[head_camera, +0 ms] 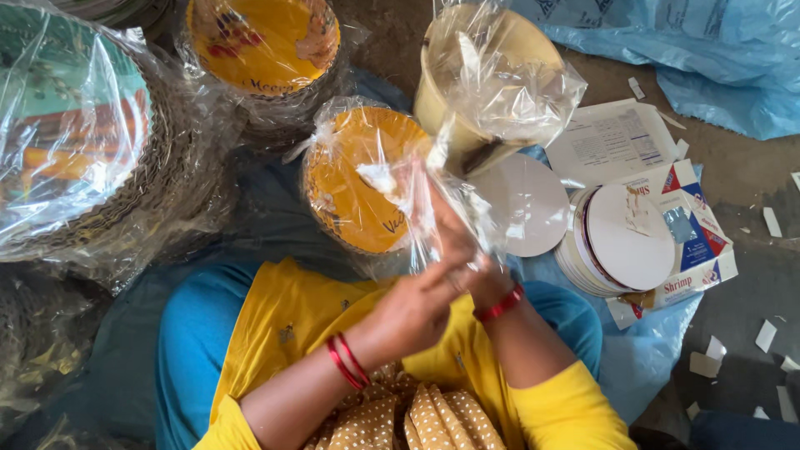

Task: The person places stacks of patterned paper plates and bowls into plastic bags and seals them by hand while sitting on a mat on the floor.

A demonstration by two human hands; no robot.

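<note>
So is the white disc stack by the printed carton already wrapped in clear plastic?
No: the stack of white discs sits bare against the printed carton, while both hands grip the clear bag.

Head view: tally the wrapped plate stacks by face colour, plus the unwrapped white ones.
Yellow-faced round paper plate stacks in clear plastic wrap: 2
Green-faced round plate stack in clear wrap: 1
Pale yellow stack in clear bag, held by both hands: 1
Unwrapped white round plate stack: 1
Total: 5

Your left hand [412, 312] and right hand [475, 267] meet at the neck of a clear plastic bag [500, 83] holding a stack of yellow paper plates [454, 125]. Just right lies a stack of white discs [621, 242] on a printed carton [700, 242].
</note>
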